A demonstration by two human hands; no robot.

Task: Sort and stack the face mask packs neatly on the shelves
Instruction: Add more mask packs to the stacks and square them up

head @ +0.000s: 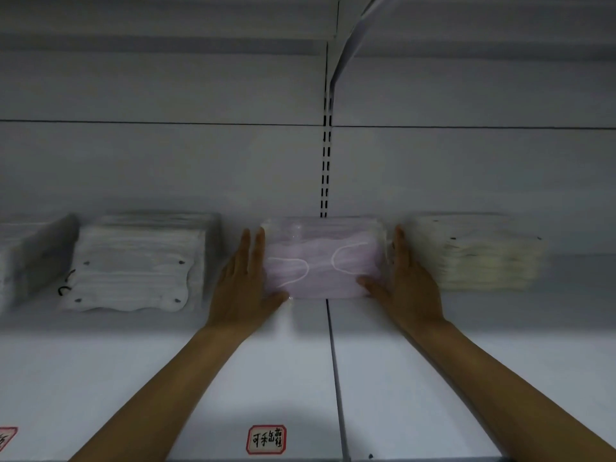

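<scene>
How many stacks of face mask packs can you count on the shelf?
4: a grey stack cut off at far left, a white stack beside it, the pink stack between both hands, a cream stack right. More may lie out of view.

Head camera faces the shelf (433, 378) closely, looking slightly downward.

My left hand (245, 281) fills the gap between the pink mask pack (321, 258) and the white mask stack (133, 265); my right hand (405, 278) fills the narrower gap before the cream mask stack (480, 251), which sits just beside my fingers. Behind all three the back panel (166, 161) blocks the way. The shelf (233, 378) in front of the packs lies open to its near edge, and the space above them is free up to the upper shelf (166, 25).
</scene>
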